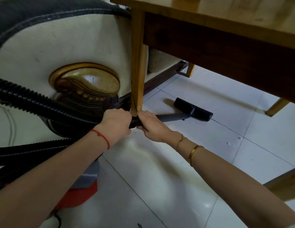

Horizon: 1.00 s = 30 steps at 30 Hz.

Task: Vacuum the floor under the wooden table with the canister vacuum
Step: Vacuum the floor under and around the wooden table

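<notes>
Both hands are gripping the vacuum: left hand [116,125] closed round the hose [44,102], right hand [152,125] round the wand [172,117]. Floor head [193,109] is lying flat under the wooden table [209,15]; she'd do best keeping it flat, steering clear of the table leg [137,63].

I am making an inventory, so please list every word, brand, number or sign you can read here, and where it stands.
None: no readable text anywhere in the picture.
The hose, wand and floor head are plain black or grey.
The table and sofa carry no label.
</notes>
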{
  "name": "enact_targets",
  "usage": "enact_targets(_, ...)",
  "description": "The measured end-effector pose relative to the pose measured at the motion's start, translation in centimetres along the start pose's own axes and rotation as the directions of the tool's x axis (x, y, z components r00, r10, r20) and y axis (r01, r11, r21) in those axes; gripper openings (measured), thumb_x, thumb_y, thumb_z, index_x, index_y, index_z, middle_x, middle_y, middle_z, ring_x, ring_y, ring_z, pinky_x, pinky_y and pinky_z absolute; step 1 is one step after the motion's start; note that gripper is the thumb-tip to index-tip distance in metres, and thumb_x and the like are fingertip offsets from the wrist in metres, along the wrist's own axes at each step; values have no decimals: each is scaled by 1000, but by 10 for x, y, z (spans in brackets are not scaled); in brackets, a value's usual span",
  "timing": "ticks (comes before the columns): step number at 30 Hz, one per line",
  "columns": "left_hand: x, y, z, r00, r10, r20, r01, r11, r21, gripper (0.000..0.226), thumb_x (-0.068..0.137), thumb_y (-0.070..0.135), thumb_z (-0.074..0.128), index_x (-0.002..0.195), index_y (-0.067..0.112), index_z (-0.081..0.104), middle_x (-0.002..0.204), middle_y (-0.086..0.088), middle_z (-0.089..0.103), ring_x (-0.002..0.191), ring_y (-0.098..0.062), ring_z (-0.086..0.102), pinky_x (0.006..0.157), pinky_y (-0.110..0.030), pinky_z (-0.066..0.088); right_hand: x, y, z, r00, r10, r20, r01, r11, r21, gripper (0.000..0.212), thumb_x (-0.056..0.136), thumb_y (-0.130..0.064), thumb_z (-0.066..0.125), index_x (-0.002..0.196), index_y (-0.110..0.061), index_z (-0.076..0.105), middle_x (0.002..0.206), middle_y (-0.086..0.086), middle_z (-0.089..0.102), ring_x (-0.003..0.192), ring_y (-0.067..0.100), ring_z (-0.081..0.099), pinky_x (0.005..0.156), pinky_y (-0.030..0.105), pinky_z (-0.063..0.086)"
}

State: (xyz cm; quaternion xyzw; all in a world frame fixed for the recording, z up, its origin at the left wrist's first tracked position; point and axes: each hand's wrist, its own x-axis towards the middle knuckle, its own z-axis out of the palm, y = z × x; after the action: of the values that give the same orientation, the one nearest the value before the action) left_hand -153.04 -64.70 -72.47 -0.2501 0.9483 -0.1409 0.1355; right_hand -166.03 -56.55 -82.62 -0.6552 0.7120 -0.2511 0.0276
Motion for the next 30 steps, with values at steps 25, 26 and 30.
enact_targets(25,74,19,34,954,-146,-261,91,973,-211,33,89,45,56,105,16,53,98,-2,66,87,-21,66,65,-28,41,36,99,-12,998,59,16,-58,998,-18,11,84,-10,62,88,-9,52,82,0,52,74,15,45,68,25,32)
enact_targets(26,83,21,33,955,-143,-259,89,974,-211,34,89,45,56,105,15,53,99,-2,66,87,-22,66,66,-28,44,40,108,-14,998,61,20,-60,998,-31,11,85,-11,62,88,-9,51,82,2,53,74,17,46,68,28,33)
enact_targets(30,118,30,25,958,-150,-244,91,967,-239,32,90,41,57,108,14,55,99,-4,66,88,-23,66,65,-29,40,55,140,-22,997,80,14,-79,995,-66,15,88,-21,62,88,-12,51,82,5,57,73,22,50,73,37,41)
